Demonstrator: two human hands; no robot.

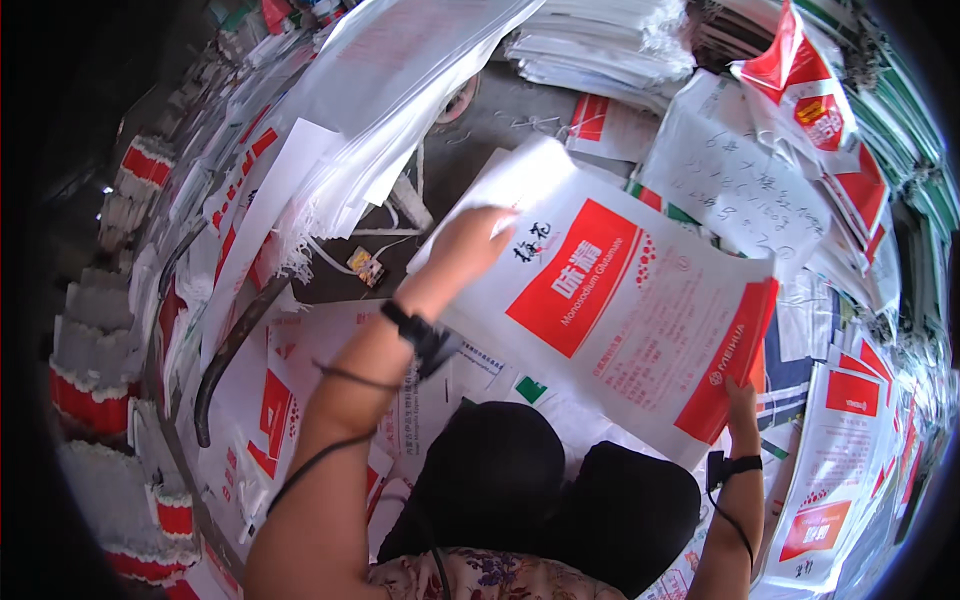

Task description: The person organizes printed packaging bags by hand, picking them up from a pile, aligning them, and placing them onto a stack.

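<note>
A flat white woven sack [640, 330] with red printed panels and a handwritten mark lies tilted in front of me, above my knees. My left hand [474, 243] is closed at its upper left edge, with the fingers curled and slightly smeared. At the lower right corner, on the red band, my right hand [741, 402] grips the sack's edge; some of its fingers are hidden by the sack. Both wrists wear black straps with cables. Beneath the sack, more printed sacks [270, 425] are spread around my legs.
Tall piles of folded sacks [600, 50] stand at the back and along both sides. A white sheet with handwriting [735, 185] lies at the far right. On the left are a dark curved bar [235, 360] and frayed sack edges. White straps [405, 205] lie on the dark floor [490, 110].
</note>
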